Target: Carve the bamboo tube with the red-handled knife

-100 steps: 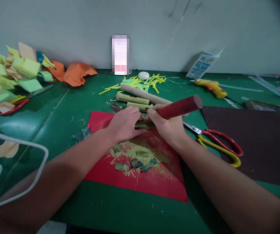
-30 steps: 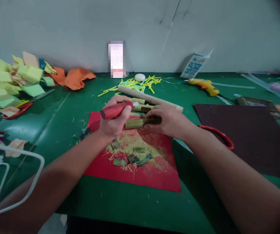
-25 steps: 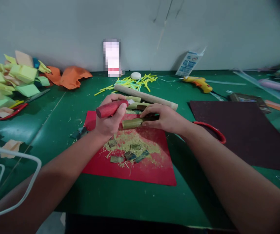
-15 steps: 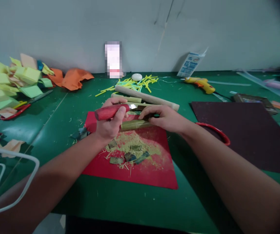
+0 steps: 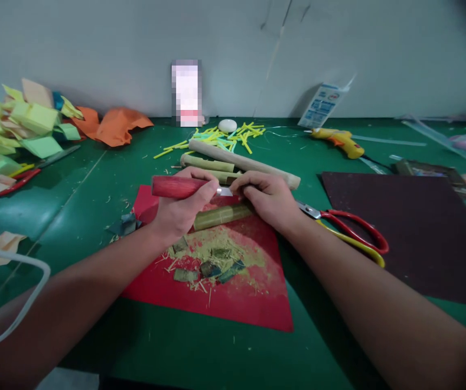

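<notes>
Head view: your left hand (image 5: 184,208) clenches the red-handled, silver-bladed knife (image 5: 176,187); what your right hand (image 5: 266,197) holds is unclear. Centre-frame, the olive cylindrical bamboo tube (image 5: 219,216) seems light, stiff — grasp it mid-length.

Red handle (image 5: 176,187) at centre, smooth wood by its look, running into a bright metal blade (image 5: 225,192)! Below, a smooth bamboo-like tube (image 5: 219,216); upper left, crumpled matt orange paper (image 5: 115,127); right, glossy plastic-handled scissors (image 5: 334,213); left, the green tabletop (image 5: 68,187) gleams!
</notes>
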Demonstrator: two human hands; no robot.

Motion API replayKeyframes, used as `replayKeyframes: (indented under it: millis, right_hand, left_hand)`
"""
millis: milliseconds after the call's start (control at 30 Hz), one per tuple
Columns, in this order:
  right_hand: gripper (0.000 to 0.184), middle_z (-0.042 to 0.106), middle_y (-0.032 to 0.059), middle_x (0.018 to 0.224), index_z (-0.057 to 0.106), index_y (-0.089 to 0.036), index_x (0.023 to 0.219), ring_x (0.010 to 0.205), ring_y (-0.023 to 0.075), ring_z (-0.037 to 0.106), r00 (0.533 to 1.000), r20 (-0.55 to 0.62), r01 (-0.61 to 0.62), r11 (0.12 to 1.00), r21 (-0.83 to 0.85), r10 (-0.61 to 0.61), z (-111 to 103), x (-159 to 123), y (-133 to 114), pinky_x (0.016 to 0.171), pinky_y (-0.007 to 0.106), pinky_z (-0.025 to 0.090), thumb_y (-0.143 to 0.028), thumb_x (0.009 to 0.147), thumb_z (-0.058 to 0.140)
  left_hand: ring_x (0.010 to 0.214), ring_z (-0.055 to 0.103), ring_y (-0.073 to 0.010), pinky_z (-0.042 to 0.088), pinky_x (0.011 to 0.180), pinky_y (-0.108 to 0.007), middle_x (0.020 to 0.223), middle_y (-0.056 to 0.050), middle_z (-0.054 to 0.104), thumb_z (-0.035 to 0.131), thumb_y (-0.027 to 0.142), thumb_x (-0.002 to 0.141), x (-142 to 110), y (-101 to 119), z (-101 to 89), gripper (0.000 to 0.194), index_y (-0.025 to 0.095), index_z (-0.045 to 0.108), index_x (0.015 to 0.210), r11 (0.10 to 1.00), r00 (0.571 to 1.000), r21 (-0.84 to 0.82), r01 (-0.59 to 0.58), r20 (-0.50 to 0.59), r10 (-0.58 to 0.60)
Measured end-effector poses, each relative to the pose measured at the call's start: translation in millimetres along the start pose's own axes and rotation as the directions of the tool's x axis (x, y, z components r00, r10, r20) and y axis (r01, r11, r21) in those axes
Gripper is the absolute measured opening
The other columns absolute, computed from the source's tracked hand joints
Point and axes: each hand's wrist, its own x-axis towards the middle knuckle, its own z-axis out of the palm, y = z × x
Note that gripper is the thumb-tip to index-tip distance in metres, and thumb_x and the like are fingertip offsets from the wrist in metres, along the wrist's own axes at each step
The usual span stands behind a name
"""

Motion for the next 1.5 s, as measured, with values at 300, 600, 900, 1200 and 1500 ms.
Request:
replayKeyframes:
  millis: [300,600,900,1200,1500]
  right_hand:
    - [0.036,0.071,0.0020,0.086,0.072,-0.019,0.080,0.080,0.0145,0.063,0.990,0.018,0.143,0.989,-0.024,-0.142,4.0,1.7,10.0,0.077,0.029,0.049,-0.001,0.070,0.043]
    - [0.031,0.070,0.0026,0.079,0.073,-0.021,0.073,0.082,0.0173,0.058,0.964,0.196,0.234,0.925,-0.300,-0.180,4.1,1.4,14.4,0.077,0.031,0.042,-0.003,0.075,0.047]
    - [0.030,0.071,0.0038,0.076,0.074,-0.019,0.073,0.077,0.0174,0.061,0.964,0.247,0.181,0.928,-0.326,-0.101,2.5,0.6,13.6,0.073,0.030,0.043,-0.006,0.075,0.047]
    - [0.031,0.069,0.0041,0.074,0.074,-0.019,0.072,0.074,0.0166,0.059,0.968,0.225,0.186,0.922,-0.341,-0.112,3.9,-0.3,13.1,0.071,0.030,0.042,-0.006,0.075,0.046]
    - [0.033,0.069,0.0023,0.076,0.071,-0.019,0.072,0.075,0.0145,0.059,0.968,0.208,0.189,0.949,-0.254,-0.137,3.2,0.4,17.8,0.071,0.028,0.043,-0.003,0.071,0.043]
  left_hand:
    - [0.048,0.052,-0.0098,0.043,0.044,-0.024,0.062,0.002,0.059,0.068,0.049,0.087,-3.0,-1.8,-1.7,0.026,0.023,0.069,0.088,0.993,0.987,-0.081,0.089,0.144,-0.077]
    - [0.067,0.064,-0.0166,0.054,0.060,-0.031,0.081,-0.002,0.073,0.069,0.039,0.087,-2.1,1.9,-4.4,0.014,0.025,0.072,0.084,0.979,0.978,0.176,-0.099,0.200,0.063]
    - [0.072,0.067,-0.0185,0.058,0.067,-0.033,0.084,-0.002,0.075,0.068,0.039,0.088,-2.1,4.1,-10.3,0.016,0.025,0.073,0.085,0.973,0.969,0.209,-0.096,0.244,0.044]
    - [0.074,0.069,-0.0207,0.060,0.069,-0.035,0.086,-0.003,0.077,0.072,0.044,0.084,0.4,11.7,-9.3,0.018,0.026,0.076,0.085,0.964,0.965,0.251,-0.086,0.260,0.018]
    - [0.079,0.072,-0.0218,0.062,0.070,-0.033,0.091,-0.002,0.078,0.075,0.042,0.081,-2.2,14.2,-6.9,0.015,0.028,0.077,0.089,0.950,0.958,0.292,-0.112,0.286,0.025]
